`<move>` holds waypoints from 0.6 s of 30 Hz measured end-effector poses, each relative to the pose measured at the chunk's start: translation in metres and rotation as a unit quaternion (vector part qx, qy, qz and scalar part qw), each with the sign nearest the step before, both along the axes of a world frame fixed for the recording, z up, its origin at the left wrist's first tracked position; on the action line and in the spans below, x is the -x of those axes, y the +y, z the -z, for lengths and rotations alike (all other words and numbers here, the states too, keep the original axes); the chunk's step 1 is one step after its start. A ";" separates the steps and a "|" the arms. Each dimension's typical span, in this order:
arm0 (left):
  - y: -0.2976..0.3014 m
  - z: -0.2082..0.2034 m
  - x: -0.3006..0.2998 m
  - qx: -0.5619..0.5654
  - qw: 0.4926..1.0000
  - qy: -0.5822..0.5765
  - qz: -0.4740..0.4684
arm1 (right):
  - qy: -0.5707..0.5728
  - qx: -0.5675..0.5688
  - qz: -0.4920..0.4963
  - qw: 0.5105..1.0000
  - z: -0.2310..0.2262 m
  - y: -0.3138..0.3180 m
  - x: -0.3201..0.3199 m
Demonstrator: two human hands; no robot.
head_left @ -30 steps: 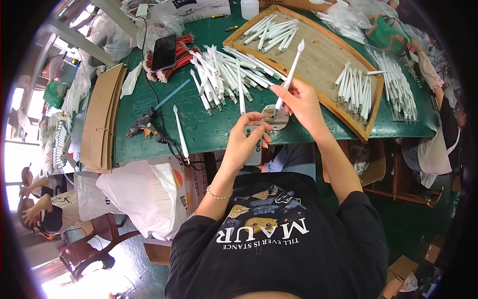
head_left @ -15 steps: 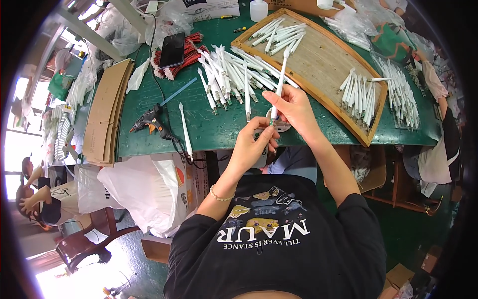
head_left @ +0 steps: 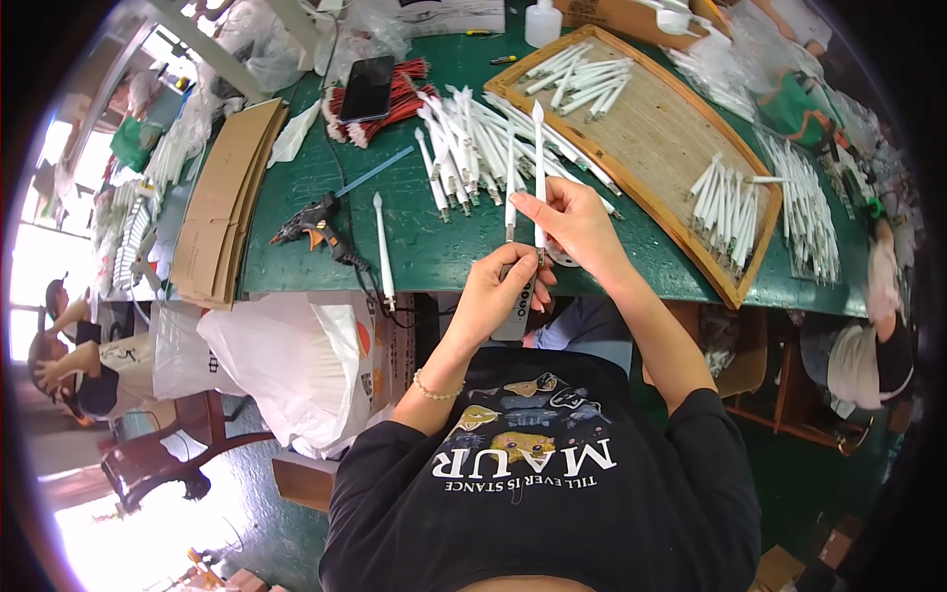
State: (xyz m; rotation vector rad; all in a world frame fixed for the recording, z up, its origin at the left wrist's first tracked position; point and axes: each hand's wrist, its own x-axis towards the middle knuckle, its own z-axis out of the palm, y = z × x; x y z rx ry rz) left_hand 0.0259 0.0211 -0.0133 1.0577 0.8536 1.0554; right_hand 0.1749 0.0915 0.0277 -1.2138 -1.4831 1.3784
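A slim white stick (head_left: 540,163) with a pointed, bulb-like tip stands nearly upright between my hands at the table's front edge. My right hand (head_left: 584,229) is closed round its lower part, thumb along the side. At its metallic bottom end my left hand (head_left: 501,291) pinches with thumb and fingers; the exact contact is partly hidden. Just left of it is another white stick (head_left: 510,187), tip pointing away. A pile of similar sticks (head_left: 464,148) lies beyond my hands, and a single stick (head_left: 384,252) rests farther left.
To the right, a wooden-framed tray (head_left: 681,128) carries two groups of sticks. A black glue gun (head_left: 314,227) with a cable lies on the left, near cardboard sheets (head_left: 222,207). Behind it a phone (head_left: 368,89) sits on red wire bundles (head_left: 409,94). Another person (head_left: 74,360) is far left.
The held stick has gone from slightly tilted to more upright, and my right hand has shifted a little lower. My left hand keeps its pinch at the bottom end. The whole view has shifted slightly.
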 end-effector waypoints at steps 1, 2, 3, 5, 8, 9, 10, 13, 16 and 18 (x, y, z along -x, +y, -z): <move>-0.002 -0.001 0.003 0.010 1.000 -0.004 0.002 | 0.001 -0.002 -0.008 1.000 0.002 0.000 0.003; -0.003 -0.001 0.005 0.021 1.000 -0.010 0.004 | -0.028 -0.037 -0.018 0.999 0.002 -0.001 0.007; -0.006 -0.001 0.008 0.020 1.000 -0.010 -0.002 | -0.057 -0.073 -0.029 0.995 0.001 -0.002 0.011; -0.011 -0.001 0.015 0.004 1.000 0.016 -0.024 | -0.083 -0.070 -0.059 0.992 -0.005 -0.002 0.015; -0.020 -0.006 0.038 0.002 0.994 0.043 -0.100 | -0.120 -0.113 -0.099 0.981 -0.010 0.005 0.015; -0.023 -0.005 0.049 0.000 0.990 0.057 -0.131 | -0.169 -0.118 -0.107 0.973 -0.015 0.016 0.006; -0.026 -0.005 0.060 -0.005 0.985 0.084 -0.154 | -0.214 -0.118 -0.074 0.967 -0.026 0.026 -0.001; -0.037 -0.014 0.089 -0.004 0.958 0.186 -0.216 | -0.275 -0.169 0.038 0.946 -0.034 0.077 -0.037; -0.038 -0.029 0.096 -0.015 0.937 0.267 -0.223 | -0.337 -0.202 0.096 0.915 0.022 0.178 -0.123; -0.042 -0.035 0.100 -0.097 0.819 0.520 -0.222 | -0.377 -0.185 0.094 0.903 0.030 0.207 -0.129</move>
